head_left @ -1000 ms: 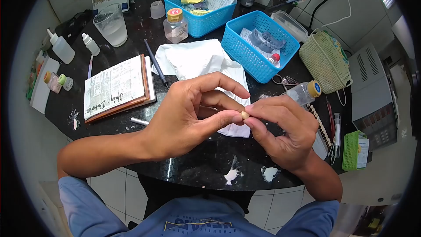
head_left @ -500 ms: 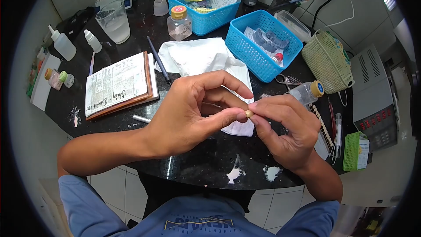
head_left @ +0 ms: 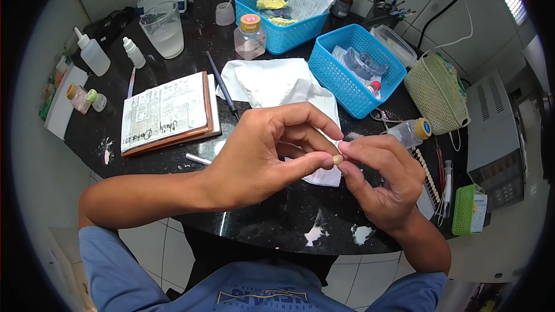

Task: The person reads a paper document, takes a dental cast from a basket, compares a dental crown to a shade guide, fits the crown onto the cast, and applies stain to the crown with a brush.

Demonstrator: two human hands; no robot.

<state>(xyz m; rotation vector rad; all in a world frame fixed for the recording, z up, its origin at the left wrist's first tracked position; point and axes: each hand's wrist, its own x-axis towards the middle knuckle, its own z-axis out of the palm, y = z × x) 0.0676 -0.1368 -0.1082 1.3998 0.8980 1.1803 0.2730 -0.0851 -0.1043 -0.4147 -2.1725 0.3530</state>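
Cream in colour and small as a bead, the piece [head_left: 338, 160] is held up between your two hands, above the black table [head_left: 248, 225] and just in front of the white cloth [head_left: 266, 81]. Your left hand [head_left: 248, 153] has its thumb tip against the left side of the piece, with the fingers curved above and behind; the finger backing it is partly hidden. Your right hand [head_left: 387, 179] comes from the other side, thumb and index finger pinching at the piece, the other fingers curled. It looks like a tooth-shaped crown, though it is too small to be sure.

Beyond your left hand, a dark pen [head_left: 220, 81] lies slanted between the cloth and a notebook [head_left: 165, 110], whose upper page carries handwriting. A silver rod [head_left: 198, 159] lies near your left wrist. Behind the cloth stand a jar [head_left: 250, 39] with a gold lid and a blue basket [head_left: 289, 33] holding yellow moulds and paper. A second blue basket [head_left: 352, 89], right of the cloth, holds a grey mould. Past your right hand, a clear bottle [head_left: 407, 134] lies on its side. Two patches of white powder [head_left: 363, 234] mark the table nearest you. At the far left is a cup [head_left: 165, 34] of cloudy liquid.
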